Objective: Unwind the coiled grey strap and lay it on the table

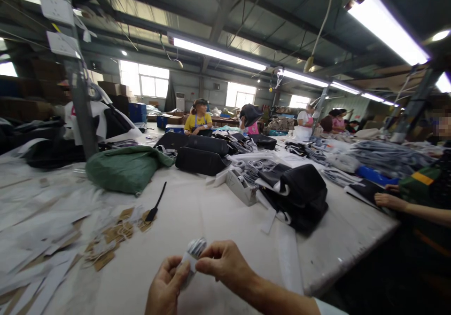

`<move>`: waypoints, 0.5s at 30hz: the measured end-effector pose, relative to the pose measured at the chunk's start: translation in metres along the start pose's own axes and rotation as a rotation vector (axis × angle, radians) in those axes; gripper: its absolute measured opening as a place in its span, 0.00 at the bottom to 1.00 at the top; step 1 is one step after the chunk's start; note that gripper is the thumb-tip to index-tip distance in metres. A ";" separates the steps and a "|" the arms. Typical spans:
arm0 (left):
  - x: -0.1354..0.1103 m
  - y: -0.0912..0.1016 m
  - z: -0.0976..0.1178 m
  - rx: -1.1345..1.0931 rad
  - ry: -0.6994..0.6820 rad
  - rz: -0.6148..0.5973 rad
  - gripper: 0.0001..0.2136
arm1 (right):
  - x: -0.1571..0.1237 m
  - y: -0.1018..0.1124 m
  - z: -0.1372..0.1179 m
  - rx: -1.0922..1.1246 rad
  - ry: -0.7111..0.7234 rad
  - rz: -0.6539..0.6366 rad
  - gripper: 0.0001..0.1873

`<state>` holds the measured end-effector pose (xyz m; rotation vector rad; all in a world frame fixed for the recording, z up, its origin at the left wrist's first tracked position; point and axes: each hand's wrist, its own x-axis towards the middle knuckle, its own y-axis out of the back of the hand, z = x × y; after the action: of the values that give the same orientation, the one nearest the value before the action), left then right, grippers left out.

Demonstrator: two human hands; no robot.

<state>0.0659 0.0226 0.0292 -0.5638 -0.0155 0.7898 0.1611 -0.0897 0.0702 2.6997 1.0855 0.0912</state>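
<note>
Low over the white table (211, 211), left hand (167, 279) clasps a small white-and-grey bundle (191, 260) (contents unclear) between thumb and fingers; right hand (225, 263), forearm (278, 296) slanting in from lower right, pinches its edge.

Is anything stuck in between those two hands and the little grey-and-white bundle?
Nothing visible is in the way: the left hand holds the grey-and-white bundle directly, and the right hand pinches its side. The brown tags lie apart, off to the left.
</note>
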 end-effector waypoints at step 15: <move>-0.005 0.003 0.001 0.302 -0.173 -0.036 0.24 | 0.005 -0.027 0.019 0.502 -0.208 0.109 0.10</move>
<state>0.0605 0.0215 0.0296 -0.2080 -0.0646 0.7860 0.1498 -0.0708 0.0457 3.1092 1.0032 -0.4986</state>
